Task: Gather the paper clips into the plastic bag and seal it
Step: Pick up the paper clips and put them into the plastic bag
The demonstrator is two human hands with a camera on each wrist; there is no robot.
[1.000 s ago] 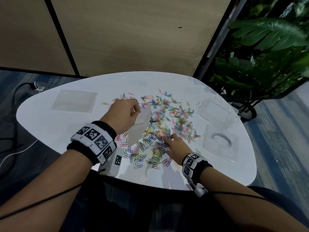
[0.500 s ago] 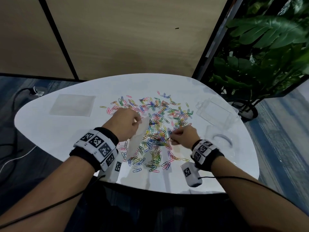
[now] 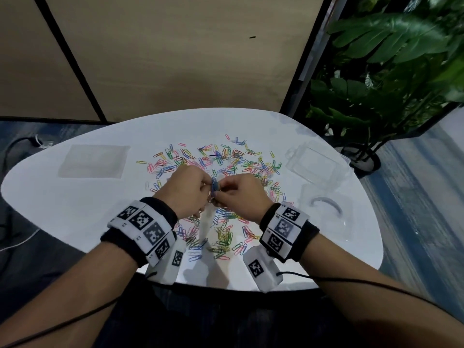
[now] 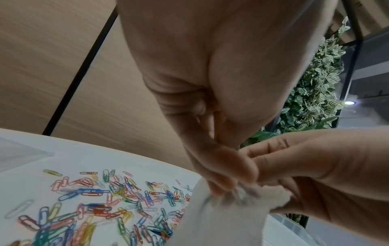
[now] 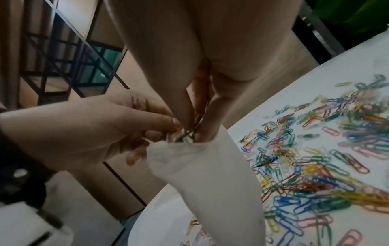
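Glossy white table (image 3: pixel 75 212), frosted plastic bag (image 5: pixel 210 174) (translucent), colour-coated paper clips (image 3: pixel 226 159), wood-grain wall (image 3: pixel 175 59)

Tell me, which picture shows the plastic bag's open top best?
The right wrist view: the plastic bag hangs with its mouth held by the left hand while the right hand pushes paper clips in. The left wrist view blurs it; in the head view the hands hide it.

Dim, soft overhead light; blurred wrist views (bowed wide-angle edges)
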